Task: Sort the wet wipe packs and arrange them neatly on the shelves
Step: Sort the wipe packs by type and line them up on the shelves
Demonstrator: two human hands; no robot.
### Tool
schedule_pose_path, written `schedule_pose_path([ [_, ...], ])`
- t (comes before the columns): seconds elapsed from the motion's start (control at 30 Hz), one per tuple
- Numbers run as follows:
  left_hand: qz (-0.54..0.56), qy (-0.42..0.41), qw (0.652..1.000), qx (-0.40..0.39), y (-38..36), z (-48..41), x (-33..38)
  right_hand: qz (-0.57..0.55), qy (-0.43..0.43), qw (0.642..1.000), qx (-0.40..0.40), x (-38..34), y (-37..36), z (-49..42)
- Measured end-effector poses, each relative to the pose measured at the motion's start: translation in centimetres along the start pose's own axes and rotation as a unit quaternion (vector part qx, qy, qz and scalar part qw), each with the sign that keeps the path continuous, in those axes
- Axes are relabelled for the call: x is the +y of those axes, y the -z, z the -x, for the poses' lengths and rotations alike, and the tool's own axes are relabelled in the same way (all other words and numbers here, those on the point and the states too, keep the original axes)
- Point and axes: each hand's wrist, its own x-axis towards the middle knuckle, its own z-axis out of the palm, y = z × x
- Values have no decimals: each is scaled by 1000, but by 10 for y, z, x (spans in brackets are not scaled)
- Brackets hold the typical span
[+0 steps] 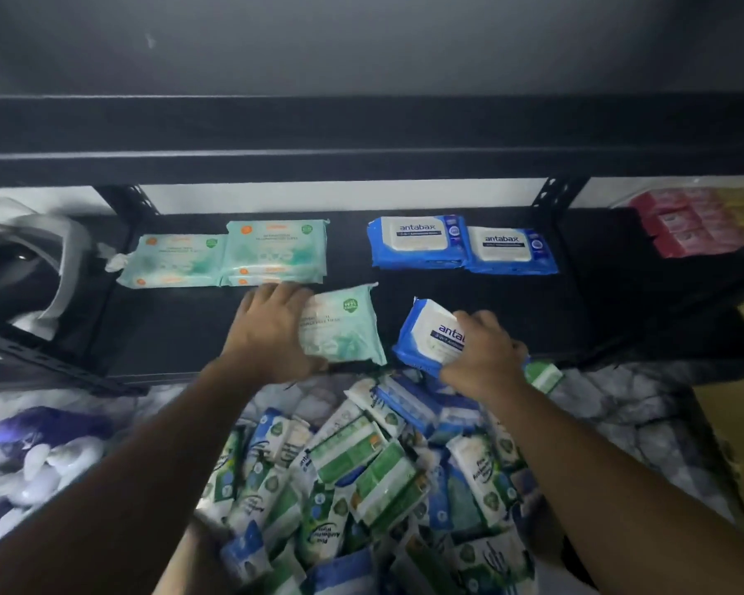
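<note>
Black shelf [469,289] = landmark. Shelf back, L side: 2 mint-green spots, i.e. 1 flat mint pack [172,260] and, touching its R edge, a mint stack [276,250], at least 2 high, exact no. unclear. Shelf back, R of centre: 2 blue antabax packs [417,242], side by side, touching, labels up. Left hand [267,332] over shelf front-centre, fingers wrapped on L edge of 1 held mint pack [349,332]; pack is tilted, just in front of the mint stack. Right hand [482,358] at shelf front edge, clamped round near corner of 1 held blue pack [426,332], tilted, label up, in front of the 2 blue ones and apart from them. So 2 packs in hands, 1 each. Below shelf front edge: mixed pile [361,474] of green, white + blue packs, overlapping, too many to count. Past shelf's R end: red packets [696,225], no. unclear. Past its L end: grey bag [31,259].
</note>
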Motion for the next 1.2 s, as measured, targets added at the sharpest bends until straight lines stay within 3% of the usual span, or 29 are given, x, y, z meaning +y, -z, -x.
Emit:
schedule_pose_path([
  [0.17, -24, 38, 999, 22, 30, -80, -49, 11, 56, 998, 20, -34, 14, -63],
  [0.37, -52, 16, 998, -12, 18, -153, -101, 30, 87, 995, 34, -66, 30, -129],
  [0.47, -25, 34, 998, -38, 9, -152, -93, 51, 106, 993, 33, -74, 38, -157],
  [0.8, 32, 57, 998, -21, -4, -164, -109, 95, 133, 986, 11, -87, 51, -210],
  [1.2, -45, 56, 997, -5, -18, -161, -106, 170, 112, 979, -11, -77, 28, -208],
])
